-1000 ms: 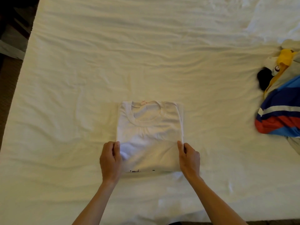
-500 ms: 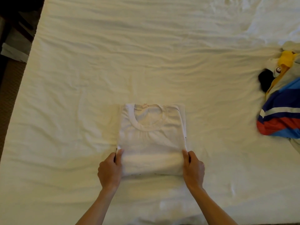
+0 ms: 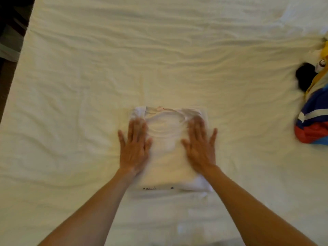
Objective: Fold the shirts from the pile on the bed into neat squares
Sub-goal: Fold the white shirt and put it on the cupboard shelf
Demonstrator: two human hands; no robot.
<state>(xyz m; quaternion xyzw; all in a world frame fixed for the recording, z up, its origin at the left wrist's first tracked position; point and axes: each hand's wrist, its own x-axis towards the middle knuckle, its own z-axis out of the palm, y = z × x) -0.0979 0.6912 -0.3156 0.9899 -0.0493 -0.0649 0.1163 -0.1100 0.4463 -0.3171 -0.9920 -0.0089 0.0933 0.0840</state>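
A white shirt [image 3: 167, 153] lies folded into a square in the middle of the bed [image 3: 88, 86], collar at its far edge and a thin line of dark print at its near edge. My left hand [image 3: 134, 148] lies flat on the shirt's left side, fingers straight and pointing away from me. On the right side my right hand [image 3: 201, 148] presses flat the same way. Both hands are blurred with motion. The pile of shirts [image 3: 314, 119] sits at the bed's right edge, showing blue, white, red and yellow cloth.
The white sheet is wrinkled all over. The bed's left edge [image 3: 17, 71] drops to a dark floor with dim objects beside it. A black patch [image 3: 304, 78] belongs to the pile at the right.
Both hands have let go of the shirt's near side edges and slid forward onto its top, now flat with fingers spread. The shirt stays in place.
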